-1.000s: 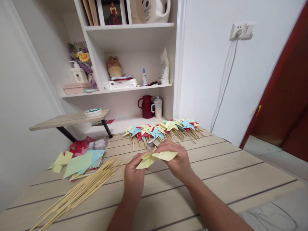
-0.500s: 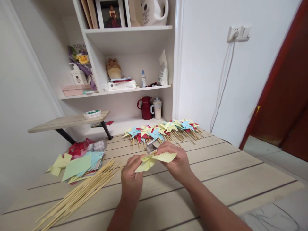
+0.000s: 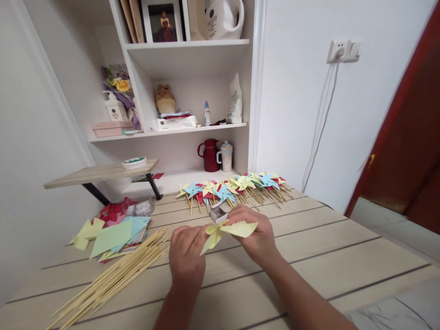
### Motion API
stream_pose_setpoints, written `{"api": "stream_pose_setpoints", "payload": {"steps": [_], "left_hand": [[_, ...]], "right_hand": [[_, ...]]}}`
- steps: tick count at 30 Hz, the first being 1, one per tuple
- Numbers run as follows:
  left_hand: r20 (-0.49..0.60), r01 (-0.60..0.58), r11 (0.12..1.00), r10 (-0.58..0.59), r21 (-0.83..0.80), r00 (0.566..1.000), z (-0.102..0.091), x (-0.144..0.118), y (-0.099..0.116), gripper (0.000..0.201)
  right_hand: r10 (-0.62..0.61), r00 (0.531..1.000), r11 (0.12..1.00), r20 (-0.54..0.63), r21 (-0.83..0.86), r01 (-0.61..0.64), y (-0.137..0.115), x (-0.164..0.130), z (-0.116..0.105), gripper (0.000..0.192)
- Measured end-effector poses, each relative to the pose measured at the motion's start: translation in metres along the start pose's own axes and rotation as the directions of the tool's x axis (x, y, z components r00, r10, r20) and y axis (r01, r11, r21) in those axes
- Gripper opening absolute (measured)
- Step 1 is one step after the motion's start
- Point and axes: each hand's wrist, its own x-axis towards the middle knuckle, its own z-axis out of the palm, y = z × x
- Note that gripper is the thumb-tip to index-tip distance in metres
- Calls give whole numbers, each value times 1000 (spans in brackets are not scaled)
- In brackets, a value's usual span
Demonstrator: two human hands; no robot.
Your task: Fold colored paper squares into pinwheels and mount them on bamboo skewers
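- A loose pile of flat paper squares in yellow, pale green, blue and red (image 3: 113, 231) lies at the far left of the pale wooden plank table (image 3: 326, 247).
- Just in front of that pile, a bundle of thin bamboo skewers (image 3: 113, 275) fans out across the planks, its tips pointing toward the hands.
- Behind the pile stands a low wooden side shelf on black legs (image 3: 99, 173), carrying a round white and green roll (image 3: 134, 162).
- The left hand (image 3: 185, 256) is raised over the table, its fingers curled and pinching the lower left blade of a folded yellow paper pinwheel (image 3: 227, 230).
- The pinwheel is held above the middle of the table, between the two hands, clear of the surface.
- A small silvery metal piece (image 3: 218, 213) sits just behind the pinwheel; what it is cannot be told.
- The right hand (image 3: 256, 236) grips the pinwheel's right side, fingers closed over its centre and upper blade.
- Along the table's far edge lies a row of finished yellow, blue and red paper pinwheels on sticks (image 3: 237, 185).
- Behind them a dark red jug (image 3: 209, 154) and a white speckled lidded cup (image 3: 226, 156) stand in the white shelf unit (image 3: 192, 50).
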Motion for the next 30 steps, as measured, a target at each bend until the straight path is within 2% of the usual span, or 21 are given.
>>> {"api": "stream_pose_setpoints", "payload": {"steps": [5,8,10,14,21,25,30], "left_hand": [[61,20,1000,-21,14,998,-5,-4,3,45],[72,3,999,-5,33,997,-7,-5,2,46],[73,-31,998,26,61,997,-8,-4,2,44],[52,-80,992,76,96,996,-8,0,2,43],[84,-88,987,77,132,994,-7,4,9,42],[88,-89,986,78,140,993,-10,4,10,45],[41,-105,981,99,162,994,-15,3,10,48]], "right_hand": [[77,994,995,-83,73,-71,1,-6,2,19],[89,991,996,-100,15,-88,1,-8,1,33],[57,996,998,-74,-17,-58,1,-8,-1,41],[-58,998,998,-7,-7,58,2,-4,-3,28],[-67,997,995,-42,-78,64,-2,-2,-3,20],[-111,993,992,-34,-72,108,-4,-2,-2,20],[-183,983,982,-16,-39,183,-6,-2,-4,25]]}}
